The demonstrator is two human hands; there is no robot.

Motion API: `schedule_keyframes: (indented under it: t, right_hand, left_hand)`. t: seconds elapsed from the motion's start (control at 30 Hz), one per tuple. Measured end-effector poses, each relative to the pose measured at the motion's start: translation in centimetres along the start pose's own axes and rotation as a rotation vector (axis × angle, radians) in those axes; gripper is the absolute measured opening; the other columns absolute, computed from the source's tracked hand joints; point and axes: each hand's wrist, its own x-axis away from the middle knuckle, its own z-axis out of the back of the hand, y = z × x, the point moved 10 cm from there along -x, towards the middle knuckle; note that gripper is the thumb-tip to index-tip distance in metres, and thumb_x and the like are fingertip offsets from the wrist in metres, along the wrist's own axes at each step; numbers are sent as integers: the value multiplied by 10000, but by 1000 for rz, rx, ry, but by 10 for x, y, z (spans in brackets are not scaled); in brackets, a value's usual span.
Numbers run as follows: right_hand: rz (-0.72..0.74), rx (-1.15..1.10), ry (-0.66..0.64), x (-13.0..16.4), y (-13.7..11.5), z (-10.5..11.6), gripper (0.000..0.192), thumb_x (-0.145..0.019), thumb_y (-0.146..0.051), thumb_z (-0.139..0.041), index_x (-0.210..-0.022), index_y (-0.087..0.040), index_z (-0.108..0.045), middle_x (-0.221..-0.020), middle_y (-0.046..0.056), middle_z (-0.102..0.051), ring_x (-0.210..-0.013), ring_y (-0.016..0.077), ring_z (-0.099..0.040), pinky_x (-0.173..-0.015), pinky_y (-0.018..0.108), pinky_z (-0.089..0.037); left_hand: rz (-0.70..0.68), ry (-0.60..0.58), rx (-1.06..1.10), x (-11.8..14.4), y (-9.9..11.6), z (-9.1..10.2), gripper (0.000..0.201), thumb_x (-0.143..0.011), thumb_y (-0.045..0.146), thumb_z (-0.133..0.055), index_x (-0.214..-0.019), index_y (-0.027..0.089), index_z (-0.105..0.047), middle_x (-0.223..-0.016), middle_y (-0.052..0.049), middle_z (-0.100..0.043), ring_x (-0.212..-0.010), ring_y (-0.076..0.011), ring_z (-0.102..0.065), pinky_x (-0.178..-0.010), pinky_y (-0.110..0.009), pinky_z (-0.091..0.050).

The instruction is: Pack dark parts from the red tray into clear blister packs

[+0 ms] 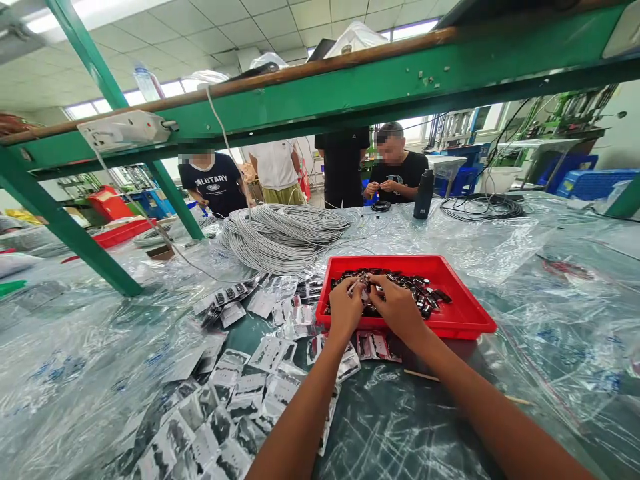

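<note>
plastic-covered table | red tray: small black parts | left hand, right hand fingers pinching one

Bright, even daylight pours in from the windows behind, helped by ceiling panels overhead. The plastic sheeting throws white glare everywhere. Shadows stay soft. Straight beams bow near the edges, wide-lens stretch, and the faces opposite are blurred out.
</note>
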Motion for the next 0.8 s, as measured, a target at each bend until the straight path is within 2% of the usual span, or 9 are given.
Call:
schedule_keyframes:
  t: [0.1, 0.17, 0.23, 0.3, 0.4, 0.53, 0.63, 0.73, 0.8]
  right_hand:
    - [18, -1, 3, 1, -3, 0, 219, -963, -184, -445, -1050, -177, -646, -966, 88, -765, -775, 192, -734, -659, 256, -541]
    - [-60, -56, 56, -1, 7, 6, 189, -961, -203, -465, -1019, -189, -645, -936, 74, -764, -774, 191, -731, -685, 268, -555]
    - [-164, -67, 123, -5, 23, 15, 173, -944, -200, -478, -999, -190, -642, -928, 80, -753, -795, 213, -722, -728, 316, -572]
    - [-199, -3, 152, -9, 30, 22, 173, -920, -181, -486, -978, -181, -649, -1006, 117, -729, -903, 253, -702, -808, 387, -572]
    - [-85, 38, 71, -17, 15, 18, 219, -913, -144, -477, -1011, -176, -670, -1097, 138, -685, -1040, 268, -647, -922, 437, -541]
    - [76, 24, -77, -14, -18, -3, 332, -943, -126, -437, -1203, -166, -640, -1189, 142, -664, -1116, 248, -621, -987, 439, -527]
    - [79, 61, -110, -11, -24, -12, 378, -949, -125, -426, -1285, -106, -599, -1273, 183, -635, -1181, 267, -595, -1018, 458, -515]
    - [35, 15, -93, -10, -19, -12, 375, -943, -139, -467, -1288, -87, -604, -1267, 189, -648, -1181, 269, -605, -1023, 443, -514]
    - [-13, -54, -59, -10, -14, -10, 348, -940, -164, -505, -1260, -106, -631, -1248, 180, -667, -1161, 271, -623, -1015, 447, -517]
  left_hand:
    - [15, 63, -27, -5, -5, 11, 211, -899, 265, -493, -945, 174, -677, -932, -68, -733, -869, -202, -662, -812, -308, -486]
    - [68, 89, -35, -8, -13, 17, 228, -910, 269, -452, -971, 183, -654, -942, -66, -718, -878, -200, -656, -810, -309, -485]
    - [140, 75, -15, -10, -23, 18, 241, -896, 226, -414, -974, 189, -640, -942, -61, -712, -886, -198, -654, -807, -310, -489]
    - [174, 45, 24, -12, -28, 16, 265, -864, 177, -394, -955, 190, -642, -937, -58, -713, -896, -200, -652, -812, -315, -491]
    - [108, -18, 116, -14, -21, 8, 307, -831, 149, -399, -990, 178, -660, -985, -64, -720, -930, -200, -647, -851, -325, -491]
    - [44, -91, 276, -14, -11, 0, 319, -820, 220, -521, -1096, 152, -665, -1039, -80, -723, -936, -194, -655, -883, -327, -493]
    - [110, -53, 408, -12, -17, 0, 396, -775, 325, -657, -1121, 134, -657, -957, -85, -733, -862, -196, -674, -819, -322, -519]
    - [133, 24, 517, -11, -21, 4, 391, -691, 382, -759, -983, 130, -692, -920, -87, -741, -863, -203, -683, -826, -325, -524]
    - [119, 19, 567, -11, -21, 3, 385, -655, 410, -796, -916, 139, -714, -915, -82, -748, -873, -205, -684, -850, -334, -518]
